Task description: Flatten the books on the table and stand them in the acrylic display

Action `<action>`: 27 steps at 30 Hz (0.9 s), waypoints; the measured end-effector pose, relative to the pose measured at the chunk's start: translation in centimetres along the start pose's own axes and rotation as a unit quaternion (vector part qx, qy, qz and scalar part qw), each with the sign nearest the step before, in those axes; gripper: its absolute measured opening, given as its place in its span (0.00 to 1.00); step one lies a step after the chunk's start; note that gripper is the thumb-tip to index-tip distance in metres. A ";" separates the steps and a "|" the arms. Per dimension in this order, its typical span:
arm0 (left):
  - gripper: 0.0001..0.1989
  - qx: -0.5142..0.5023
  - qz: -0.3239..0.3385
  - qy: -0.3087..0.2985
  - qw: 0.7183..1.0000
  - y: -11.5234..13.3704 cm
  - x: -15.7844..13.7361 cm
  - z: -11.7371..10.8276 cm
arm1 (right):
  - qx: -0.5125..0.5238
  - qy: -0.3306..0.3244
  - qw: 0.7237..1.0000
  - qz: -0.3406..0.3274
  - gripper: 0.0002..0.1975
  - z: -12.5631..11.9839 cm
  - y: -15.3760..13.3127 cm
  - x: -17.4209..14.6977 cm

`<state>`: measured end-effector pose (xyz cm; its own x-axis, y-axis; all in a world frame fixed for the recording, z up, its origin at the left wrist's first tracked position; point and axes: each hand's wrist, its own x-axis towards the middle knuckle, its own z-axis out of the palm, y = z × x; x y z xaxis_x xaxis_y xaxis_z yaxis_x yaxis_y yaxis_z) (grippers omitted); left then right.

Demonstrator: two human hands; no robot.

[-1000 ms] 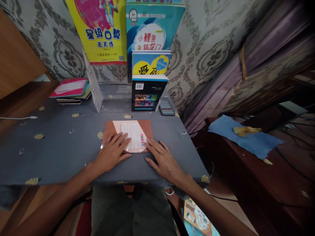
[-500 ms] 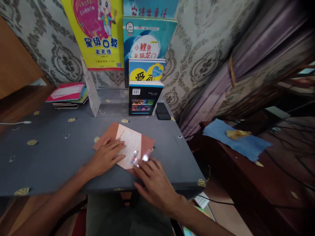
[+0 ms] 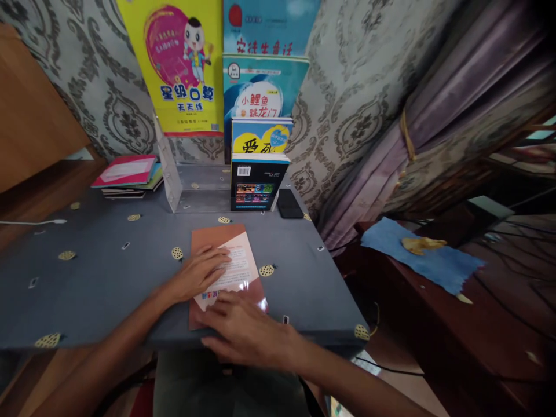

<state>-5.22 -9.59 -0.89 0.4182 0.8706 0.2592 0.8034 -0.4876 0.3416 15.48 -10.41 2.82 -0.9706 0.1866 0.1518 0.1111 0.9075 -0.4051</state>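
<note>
A thin reddish-brown book (image 3: 217,233) with a pale printed panel lies flat near the front edge of the table. My left hand (image 3: 197,275) rests on its left side, fingers stretched out across the panel. Over the book's near end is my right hand (image 3: 243,330), fingers extended and partly covering the cover and its small coloured print. Neither hand is closed around anything. Light glares off the glossy cover beside my right fingers.
A clear acrylic rack (image 3: 204,201) at the back holds several upright books, including a black book (image 3: 256,182). A phone (image 3: 289,204) lies right of it. A book stack (image 3: 125,174) and white cable (image 3: 39,222) are at left; a blue cloth (image 3: 417,255) lies on the right-hand furniture.
The book has turned from slanted to nearly straight with the table edge. My right hand has moved left and nearer the front edge; my left hand stays on the cover.
</note>
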 end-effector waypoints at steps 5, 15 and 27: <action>0.16 0.095 -0.110 0.090 0.985 -1.4 -1.1 0.4 | 0.074 0.140 0.985 0.073 0.12 -0.3 4.1 2.5; 0.15 0.149 -0.209 0.134 0.957 -2.7 -1.4 0.9 | 0.058 0.107 0.991 0.055 0.24 1.0 9.8 11.4; 0.18 0.177 -0.203 0.114 0.956 -2.0 -1.2 0.6 | 0.010 0.140 0.973 0.182 0.20 -0.9 15.4 4.7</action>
<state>-7.08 -9.62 -2.48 -0.0303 0.9272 0.3735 0.9899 -0.0240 0.1399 12.85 4.82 -1.89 -0.7709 0.5926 0.2336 0.4303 0.7549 -0.4949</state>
